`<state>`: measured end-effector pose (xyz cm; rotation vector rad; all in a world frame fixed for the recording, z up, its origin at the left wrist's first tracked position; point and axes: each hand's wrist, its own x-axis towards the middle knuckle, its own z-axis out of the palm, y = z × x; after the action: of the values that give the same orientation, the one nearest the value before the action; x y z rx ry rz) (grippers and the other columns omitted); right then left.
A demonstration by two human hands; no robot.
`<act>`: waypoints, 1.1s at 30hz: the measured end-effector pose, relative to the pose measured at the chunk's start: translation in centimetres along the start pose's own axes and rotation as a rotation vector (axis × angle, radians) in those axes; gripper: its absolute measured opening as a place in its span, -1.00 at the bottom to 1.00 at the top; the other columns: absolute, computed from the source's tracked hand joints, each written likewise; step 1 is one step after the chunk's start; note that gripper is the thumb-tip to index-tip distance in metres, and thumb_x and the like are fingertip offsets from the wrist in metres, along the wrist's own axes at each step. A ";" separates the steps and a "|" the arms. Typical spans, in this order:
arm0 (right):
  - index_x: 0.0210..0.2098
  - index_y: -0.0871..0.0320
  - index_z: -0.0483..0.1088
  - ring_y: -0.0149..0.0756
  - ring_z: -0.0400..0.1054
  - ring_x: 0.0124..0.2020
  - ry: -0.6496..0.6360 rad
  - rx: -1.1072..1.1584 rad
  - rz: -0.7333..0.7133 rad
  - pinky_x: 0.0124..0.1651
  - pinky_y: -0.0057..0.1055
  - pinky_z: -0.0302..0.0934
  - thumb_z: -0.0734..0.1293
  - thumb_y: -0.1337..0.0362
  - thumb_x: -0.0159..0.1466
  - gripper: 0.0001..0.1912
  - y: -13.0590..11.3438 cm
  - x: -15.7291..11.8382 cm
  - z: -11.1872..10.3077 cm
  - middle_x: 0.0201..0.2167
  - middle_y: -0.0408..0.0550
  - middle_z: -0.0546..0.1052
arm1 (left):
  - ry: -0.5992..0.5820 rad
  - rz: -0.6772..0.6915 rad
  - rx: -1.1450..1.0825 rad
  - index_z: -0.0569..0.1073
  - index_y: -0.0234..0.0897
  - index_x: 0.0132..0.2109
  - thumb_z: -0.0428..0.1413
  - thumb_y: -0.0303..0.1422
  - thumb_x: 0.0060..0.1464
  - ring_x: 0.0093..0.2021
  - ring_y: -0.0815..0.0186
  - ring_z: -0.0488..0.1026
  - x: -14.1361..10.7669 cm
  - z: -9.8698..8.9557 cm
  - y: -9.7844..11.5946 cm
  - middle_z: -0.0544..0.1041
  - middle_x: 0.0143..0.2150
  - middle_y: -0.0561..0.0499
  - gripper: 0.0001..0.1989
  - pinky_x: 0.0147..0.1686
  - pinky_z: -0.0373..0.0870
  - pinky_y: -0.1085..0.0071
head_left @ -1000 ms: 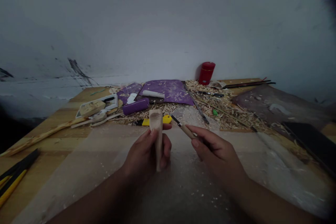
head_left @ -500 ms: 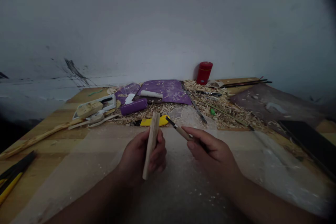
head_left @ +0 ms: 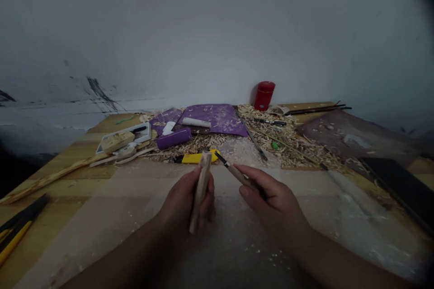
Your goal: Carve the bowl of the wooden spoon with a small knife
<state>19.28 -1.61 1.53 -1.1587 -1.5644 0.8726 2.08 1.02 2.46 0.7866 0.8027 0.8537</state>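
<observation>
Two items were in hand: left fingers [head_left: 209,198] wrapped round a slim, pale wooden piece [head_left: 200,185], tilted above the tabletop [head_left: 74,194]; right fingers [head_left: 251,195] closed on a wooden-handled, dark-bladed carving tool [head_left: 239,174], tip apart from it. Best practice, I judged: left fingers below the blade's path.

Dim light, pale grey wall [head_left: 217,31] with dark scuffs [head_left: 97,88] behind a wooden table [head_left: 76,150]

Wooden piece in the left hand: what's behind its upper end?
Behind the wooden piece in the left hand lies a yellow cutter, showing on both sides; the stretch covered in between can't be seen.
</observation>
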 end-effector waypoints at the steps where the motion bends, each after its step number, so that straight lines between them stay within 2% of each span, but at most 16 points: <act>1: -0.05 0.08 0.32 -0.29 0.37 -0.24 -0.016 0.011 0.024 -0.26 -0.41 0.27 0.23 0.26 0.18 -0.68 0.0 0.1 0.0 -0.21 -0.09 0.49 | 0.066 0.024 0.086 0.30 -0.29 -0.51 -0.19 -0.14 0.11 -0.82 0.46 0.14 0.1 0.0 -0.2 0.23 -0.82 0.15 -0.61 -0.68 0.23 0.49; 4: -0.08 0.10 0.31 -0.38 0.32 -0.48 -0.061 0.055 0.130 -0.47 -0.49 0.21 0.22 0.26 0.19 -0.71 -0.1 0.4 -0.1 -0.43 -0.17 0.45 | 0.150 0.062 0.291 0.31 -0.29 -0.43 -0.08 -0.16 0.07 -0.73 0.43 0.24 0.2 0.0 -0.6 0.34 -0.73 0.13 -0.71 -0.66 0.18 0.52; 6: -0.11 0.12 0.32 -0.45 0.22 -0.58 -0.089 0.116 0.207 -0.56 -0.52 0.14 0.23 0.25 0.18 -0.73 -0.2 0.6 -0.1 -0.52 -0.21 0.37 | 0.125 0.067 0.352 0.31 -0.28 -0.38 -0.04 -0.18 0.06 -0.70 0.45 0.26 0.1 0.0 -0.7 0.37 -0.67 0.13 -0.76 -0.65 0.16 0.53; 11: -0.24 0.15 0.34 -0.51 0.10 -0.67 -0.154 0.264 0.310 -0.63 -0.55 0.04 0.24 0.24 0.15 -0.81 -0.3 1.1 -0.2 -0.61 -0.27 0.27 | 0.064 0.140 0.459 0.30 -0.30 -0.37 0.00 -0.25 0.04 -0.63 0.46 0.27 0.1 0.2 -0.5 0.37 -0.60 0.12 -0.81 -0.57 0.18 0.52; 17: -0.32 0.14 0.33 -0.53 0.10 -0.67 -0.177 0.355 0.349 -0.63 -0.56 0.06 0.28 0.21 0.12 -0.83 0.2 1.1 0.0 -0.58 -0.27 0.28 | 0.048 0.141 0.533 0.32 -0.30 -0.36 0.05 -0.25 -0.01 -0.60 0.44 0.27 0.3 0.3 -1.0 0.35 -0.58 0.12 -0.81 -0.55 0.20 0.51; 22: -0.35 0.17 0.33 -0.54 0.08 -0.68 -0.163 0.349 0.367 -0.64 -0.58 0.01 0.29 0.24 0.10 -0.85 0.2 1.3 0.0 -0.62 -0.29 0.25 | 0.041 0.107 0.574 0.33 -0.30 -0.30 0.09 -0.27 -0.04 -0.58 0.45 0.29 0.2 0.4 -1.3 0.36 -0.54 0.13 -0.81 -0.55 0.22 0.52; 27: -0.36 0.18 0.34 -0.53 0.09 -0.67 -0.153 0.338 0.367 -0.63 -0.56 0.01 0.28 0.24 0.11 -0.86 0.1 1.3 0.0 -0.61 -0.26 0.28 | -0.041 0.133 0.634 0.38 -0.27 -0.21 0.16 -0.37 -0.12 -0.54 0.44 0.29 0.0 0.4 -1.4 0.38 -0.46 0.11 -0.74 -0.53 0.26 0.52; 33: -0.38 0.17 0.34 -0.51 0.11 -0.64 -0.127 0.307 0.342 -0.59 -0.55 0.03 0.27 0.26 0.10 -0.89 0.0 1.2 -0.1 -0.59 -0.25 0.31 | -0.106 0.081 0.577 0.36 -0.26 -0.20 0.13 -0.36 -0.09 -0.62 0.45 0.30 -0.2 0.7 -1.4 0.38 -0.53 0.12 -0.76 -0.63 0.21 0.54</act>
<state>19.27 -0.42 1.93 -1.1788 -1.2893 1.3834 3.03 0.05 1.64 1.3682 0.9399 0.6460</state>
